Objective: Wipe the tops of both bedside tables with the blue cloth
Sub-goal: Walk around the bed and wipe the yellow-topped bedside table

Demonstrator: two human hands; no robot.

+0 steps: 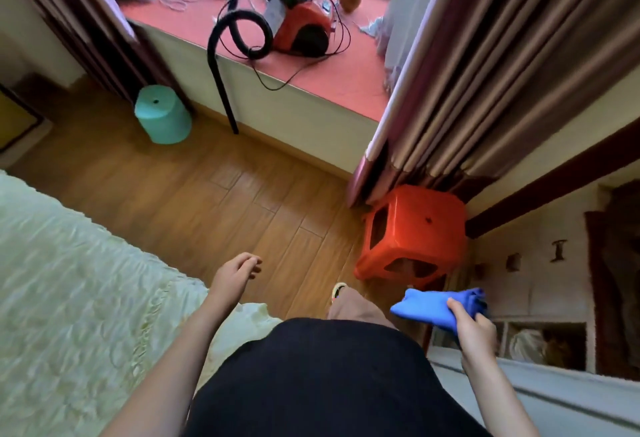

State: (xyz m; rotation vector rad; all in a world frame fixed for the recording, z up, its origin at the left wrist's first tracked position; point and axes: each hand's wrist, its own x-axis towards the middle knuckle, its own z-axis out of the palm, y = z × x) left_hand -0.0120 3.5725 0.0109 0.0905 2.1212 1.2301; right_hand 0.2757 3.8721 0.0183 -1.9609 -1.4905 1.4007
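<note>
My right hand [474,327] grips a bunched blue cloth [429,306] at the lower right, held in the air in front of my body. My left hand [233,275] hangs over the wooden floor with loosely curled fingers and holds nothing. A white low cabinet with open compartments [540,284] stands at the right against the wall, and a pale surface [540,398] runs along the bottom right below my right arm. I cannot tell whether either is a bedside table.
A bed with a pale green cover [69,298] fills the lower left. An orange plastic stool [412,232] stands by the brown curtain [485,73]. A teal stool [162,114] stands at the far left. A red vacuum cleaner [298,28] lies on the window ledge.
</note>
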